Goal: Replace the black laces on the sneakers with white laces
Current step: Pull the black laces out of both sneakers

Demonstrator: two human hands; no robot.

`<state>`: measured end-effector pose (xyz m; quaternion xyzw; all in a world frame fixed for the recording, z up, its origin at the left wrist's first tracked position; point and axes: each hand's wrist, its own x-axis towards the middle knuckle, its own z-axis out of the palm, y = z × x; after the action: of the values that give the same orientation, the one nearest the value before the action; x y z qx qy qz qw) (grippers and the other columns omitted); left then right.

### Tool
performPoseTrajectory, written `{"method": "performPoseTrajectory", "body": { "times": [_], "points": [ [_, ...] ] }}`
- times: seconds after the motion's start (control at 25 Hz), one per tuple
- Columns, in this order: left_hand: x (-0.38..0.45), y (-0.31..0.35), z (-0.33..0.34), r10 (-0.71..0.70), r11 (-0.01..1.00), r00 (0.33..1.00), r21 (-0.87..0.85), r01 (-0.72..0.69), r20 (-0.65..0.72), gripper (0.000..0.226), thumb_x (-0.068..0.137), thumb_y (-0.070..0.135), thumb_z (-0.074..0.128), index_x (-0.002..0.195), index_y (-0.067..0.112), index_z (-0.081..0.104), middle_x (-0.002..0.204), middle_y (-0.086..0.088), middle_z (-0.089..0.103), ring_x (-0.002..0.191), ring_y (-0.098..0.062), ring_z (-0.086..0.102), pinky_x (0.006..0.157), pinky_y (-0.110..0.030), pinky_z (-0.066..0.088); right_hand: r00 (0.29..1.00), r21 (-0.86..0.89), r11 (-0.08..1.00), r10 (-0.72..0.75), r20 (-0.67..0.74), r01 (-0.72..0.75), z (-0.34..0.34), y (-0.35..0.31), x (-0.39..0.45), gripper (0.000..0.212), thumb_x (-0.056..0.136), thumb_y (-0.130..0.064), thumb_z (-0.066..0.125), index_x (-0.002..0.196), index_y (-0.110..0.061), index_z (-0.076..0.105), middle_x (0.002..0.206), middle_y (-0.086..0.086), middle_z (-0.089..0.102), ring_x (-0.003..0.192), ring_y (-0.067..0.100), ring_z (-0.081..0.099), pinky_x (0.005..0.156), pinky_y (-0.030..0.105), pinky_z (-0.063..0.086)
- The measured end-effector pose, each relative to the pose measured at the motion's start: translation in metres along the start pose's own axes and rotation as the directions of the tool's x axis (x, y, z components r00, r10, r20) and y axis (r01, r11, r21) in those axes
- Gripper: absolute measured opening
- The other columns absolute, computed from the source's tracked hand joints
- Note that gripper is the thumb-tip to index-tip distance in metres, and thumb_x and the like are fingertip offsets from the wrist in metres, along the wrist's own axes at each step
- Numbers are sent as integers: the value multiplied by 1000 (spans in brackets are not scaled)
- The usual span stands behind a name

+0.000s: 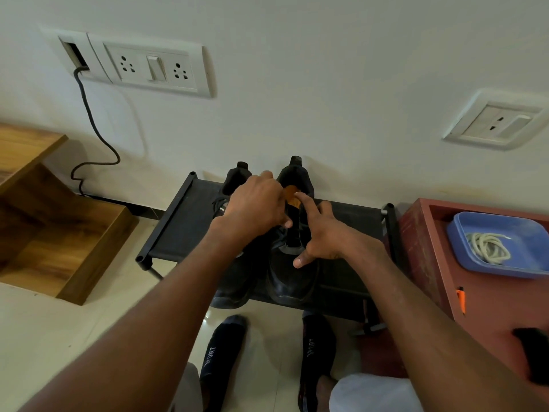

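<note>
1. We see two black sneakers [292, 281] side by side on a low black shoe rack [178, 221], toes toward us, heels at the wall.
2. Our left hand [255, 203] lies over the right sneaker's opening, fingers [266, 175] curled down; what they pinch, we cannot tell.
3. Our right hand [320, 233] hovers just right of them, fingers [306, 200] spread, forefinger touching an orange tag [292, 195] at the tongue.
4. The white laces [488, 245] lie coiled in a blue tray [531, 233] on a red table [421, 251], well right of the fingers.
</note>
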<state>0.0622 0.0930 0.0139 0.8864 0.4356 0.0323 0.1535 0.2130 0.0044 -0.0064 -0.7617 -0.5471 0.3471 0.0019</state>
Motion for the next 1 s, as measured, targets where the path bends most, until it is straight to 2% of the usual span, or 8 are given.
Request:
{"method": "performPoseTrajectory", "body": {
  "times": [0.12, 0.28, 0.44, 0.64, 0.76, 0.84, 0.88, 1.0],
  "points": [
    [3, 5, -6, -121, 915, 968, -404, 22, -221, 25, 90, 42, 76, 78, 23, 66, 91, 5, 65, 94, -19, 63, 90, -49, 54, 1000, 9, 1000, 7, 6, -7, 0, 0, 0, 147, 70, -21, 98, 158, -51, -16, 166, 5, 0, 144, 45, 41, 110, 60, 48],
    [-1, 8, -24, -273, 349, 938, -931, -110, -213, 28, 107, 38, 54, 99, 11, 58, 86, -6, 74, 75, -15, 71, 69, -30, 52, 1000, 16, 1000, 10, 17, -10, 0, 0, 1, 147, 70, -20, 98, 159, -51, -16, 168, 7, -5, 147, 48, 38, 112, 62, 45],
    [1, -3, -1, -40, 961, 997, -275, 22, -59, 38, 88, 49, 78, 92, 18, 55, 83, 2, 62, 74, -15, 62, 64, -30, 46, 1000, 16, 1000, 19, 10, -19, 1, 0, 2, 147, 70, -21, 98, 157, -55, -16, 164, 4, 3, 141, 48, 44, 107, 61, 49],
    [4, -6, 4, -80, 973, 997, -217, 74, -18, 40, 79, 40, 88, 67, 19, 55, 82, -1, 64, 80, -20, 63, 73, -38, 51, 1000, 16, 1000, 25, 5, -25, 2, 0, 2, 147, 69, -23, 98, 156, -57, -14, 162, 0, 3, 141, 48, 43, 107, 63, 49],
    [2, 2, -16, -203, 543, 951, -835, -91, -235, 31, 94, 30, 76, 83, 8, 57, 84, -5, 72, 87, -10, 70, 80, -35, 50, 1000, 21, 1000, 17, 11, -17, 2, 1, 3, 147, 68, -23, 99, 155, -59, -13, 165, 1, 0, 144, 50, 39, 109, 66, 46],
    [2, 2, -25, -367, -17, 926, -995, -98, -85, 25, 104, 30, 62, 90, 13, 50, 86, -5, 74, 92, -16, 75, 80, -34, 53, 1000, 27, 999, 26, 10, -26, 3, 2, 4, 147, 67, -23, 99, 154, -59, -14, 166, 1, -2, 145, 49, 39, 110, 67, 44],
    [2, 0, -24, -403, -72, 915, -997, -39, -7, 26, 106, 34, 60, 93, 14, 49, 81, -3, 70, 83, -19, 73, 72, -33, 54, 1000, 25, 999, 27, 9, -28, 4, 1, 4, 147, 67, -24, 99, 154, -59, -14, 166, 1, -2, 144, 49, 39, 110, 67, 44],
    [3, -6, -6, -332, 689, 939, -703, 176, -90, 36, 97, 47, 70, 95, 13, 57, 76, 3, 63, 64, -13, 59, 58, -28, 50, 1000, 12, 1000, 22, 2, -22, 4, 0, 3, 146, 68, -23, 98, 155, -58, -14, 164, 1, 1, 143, 48, 41, 109, 65, 46]
  ]
}}
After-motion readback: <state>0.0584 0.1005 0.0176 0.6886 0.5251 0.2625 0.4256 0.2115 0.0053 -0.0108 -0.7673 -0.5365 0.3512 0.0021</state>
